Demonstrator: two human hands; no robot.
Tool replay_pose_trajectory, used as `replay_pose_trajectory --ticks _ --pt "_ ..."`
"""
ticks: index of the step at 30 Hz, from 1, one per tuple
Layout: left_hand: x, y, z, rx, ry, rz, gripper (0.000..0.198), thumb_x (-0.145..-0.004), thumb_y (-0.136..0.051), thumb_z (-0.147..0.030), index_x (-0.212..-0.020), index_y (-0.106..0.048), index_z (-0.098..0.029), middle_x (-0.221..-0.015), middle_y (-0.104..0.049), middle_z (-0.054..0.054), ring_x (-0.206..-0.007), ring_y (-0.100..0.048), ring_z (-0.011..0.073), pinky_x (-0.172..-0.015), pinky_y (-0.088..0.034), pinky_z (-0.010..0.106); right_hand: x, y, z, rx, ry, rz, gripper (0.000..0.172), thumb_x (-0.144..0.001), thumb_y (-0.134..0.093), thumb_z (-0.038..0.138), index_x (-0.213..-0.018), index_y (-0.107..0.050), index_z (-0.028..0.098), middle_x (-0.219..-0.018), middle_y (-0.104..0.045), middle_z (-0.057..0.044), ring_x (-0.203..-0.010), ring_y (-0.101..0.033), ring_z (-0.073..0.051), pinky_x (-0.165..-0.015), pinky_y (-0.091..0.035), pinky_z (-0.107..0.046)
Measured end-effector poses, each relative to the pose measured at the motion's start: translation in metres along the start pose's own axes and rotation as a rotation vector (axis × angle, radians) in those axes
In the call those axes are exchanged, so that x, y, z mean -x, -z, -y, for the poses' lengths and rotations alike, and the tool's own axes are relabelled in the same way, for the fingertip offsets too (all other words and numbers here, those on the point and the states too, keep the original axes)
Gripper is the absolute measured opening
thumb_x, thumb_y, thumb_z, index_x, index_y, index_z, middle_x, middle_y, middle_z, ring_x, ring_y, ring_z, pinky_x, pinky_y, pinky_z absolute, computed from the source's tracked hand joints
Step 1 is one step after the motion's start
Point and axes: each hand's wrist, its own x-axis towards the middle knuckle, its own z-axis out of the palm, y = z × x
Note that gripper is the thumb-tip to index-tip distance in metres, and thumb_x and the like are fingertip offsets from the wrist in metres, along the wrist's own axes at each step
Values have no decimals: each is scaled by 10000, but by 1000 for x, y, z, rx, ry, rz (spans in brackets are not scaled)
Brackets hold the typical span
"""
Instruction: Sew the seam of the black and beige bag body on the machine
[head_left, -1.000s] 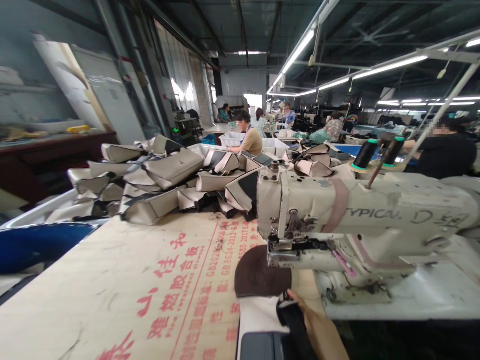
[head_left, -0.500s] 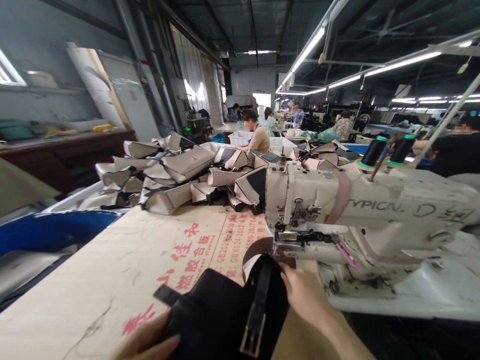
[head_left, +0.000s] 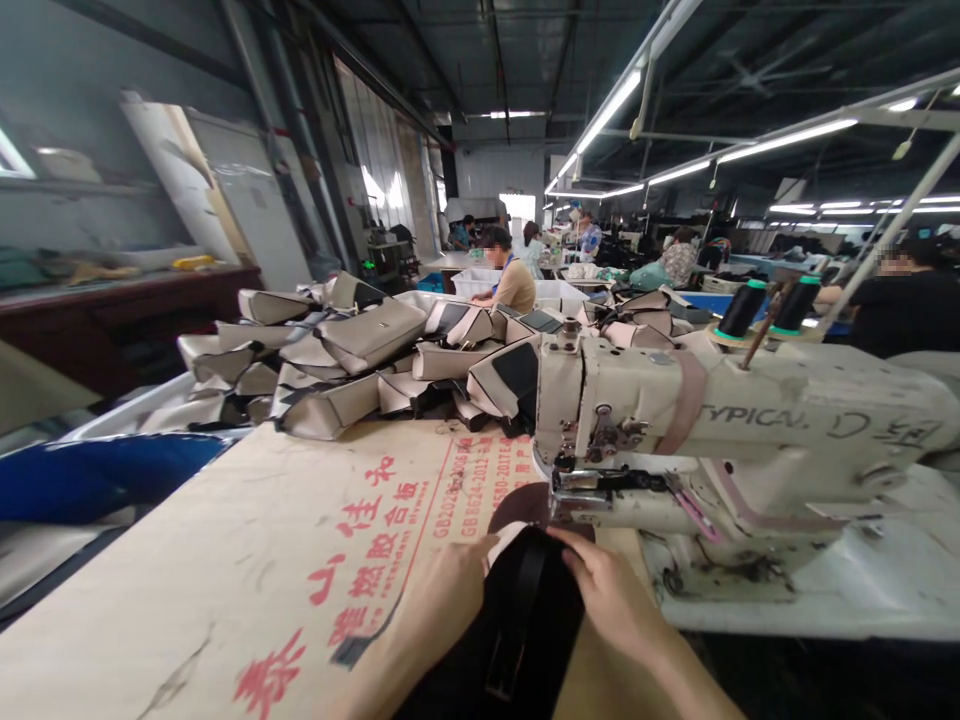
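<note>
A black bag (head_left: 491,645) with a strap and a metal buckle lies before me, its far end at the needle area of the sewing machine (head_left: 735,410). On the bag's left far edge, by a pale patch, my left hand (head_left: 454,585) is closed. My right hand (head_left: 600,580) grips the opposite edge, thumb and fingers pressed on the black material. Both hands are just in front of the machine's presser foot, which partly hides the stitching spot. A dark strap end (head_left: 356,650) sticks out beneath my left forearm.
Many beige and black bags (head_left: 375,335) are heaped behind the plywood table (head_left: 285,530). A blue-lined bin (head_left: 112,475) stands at the left. Black thread spools (head_left: 742,308) top the machine. A person (head_left: 514,285) sits beyond the heap; others work farther back.
My left hand has moved forward and right, from the bag's near left part to its far edge by the machine. The bag's flap no longer spreads leftward. My right hand stays on its edge.
</note>
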Motion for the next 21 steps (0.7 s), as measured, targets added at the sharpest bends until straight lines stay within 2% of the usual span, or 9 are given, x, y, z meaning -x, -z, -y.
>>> replay_pose_trajectory --ticks 4,7,10,12,14,16,19,21 --pt "4 11 -3 22 -42 67 393 -897 -319 -317 -1207 -558 -284 -823 -720 48 -777 -671 214 -671 -453 269 0 14 -11 -104 -7 -18 354 -938 -349 284 -1221 -545 201 -1178 -600 -55 -1107 -552 -177 -980 -419 -322" --pt "8 9 -10 -21 -27 92 436 -890 -346 -455 -1255 -512 -285 -775 -709 29 -741 -668 221 -635 -461 276 -2 15 -12 -102 -14 -23 345 -939 -355 285 -1223 -541 221 -1170 -605 -44 -1089 -563 -178 -969 -433 -336" --pt "-3 -3 -6 -65 -64 102 459 -853 -441 -341 -1310 -454 -294 -939 -703 32 -814 -666 213 -678 -486 283 -7 13 -12 -76 2 -15 334 -939 -363 265 -1219 -544 235 -1190 -592 -30 -1108 -550 -174 -978 -431 -341" --pt "-16 -11 2 -41 -127 80 470 -850 -403 -226 -1315 -458 -271 -1115 -657 49 -959 -640 204 -808 -491 301 -10 13 -13 -68 26 -3 331 -938 -375 251 -1222 -543 232 -1206 -582 -29 -1126 -535 -168 -996 -419 -338" --pt "-30 -15 9 37 -221 88 471 -850 -351 -168 -1294 -491 -243 -1250 -587 46 -1102 -575 189 -948 -445 311 -12 17 -17 -69 67 21 327 -937 -385 234 -1220 -548 227 -1240 -556 -27 -1176 -492 -162 -1034 -383 -339" --pt "-39 -13 13 127 -345 192 486 -822 -357 -136 -1261 -529 -257 -1299 -550 6 -1176 -521 175 -1022 -395 313 -12 24 -23 -83 128 108 328 -935 -388 207 -1219 -552 228 -1256 -544 -19 -1195 -475 -154 -1051 -367 -332" --pt "-43 -6 15 206 -527 409 526 -751 -404 -99 -1209 -574 -296 -1253 -585 -46 -1168 -526 176 -1032 -391 313 -10 35 -34 -117 199 267 338 -924 -422 181 -1237 -539 239 -1233 -563 -10 -1137 -527 -140 -1005 -420 -292" --pt "-42 -3 15 224 -582 468 543 -724 -413 -93 -1203 -580 -289 -1241 -594 -53 -1163 -528 180 -1025 -399 306 -8 39 -38 -110 227 304 356 -922 -429 170 -1261 -515 237 -1241 -557 -15 -1132 -531 -139 -993 -431 -284"
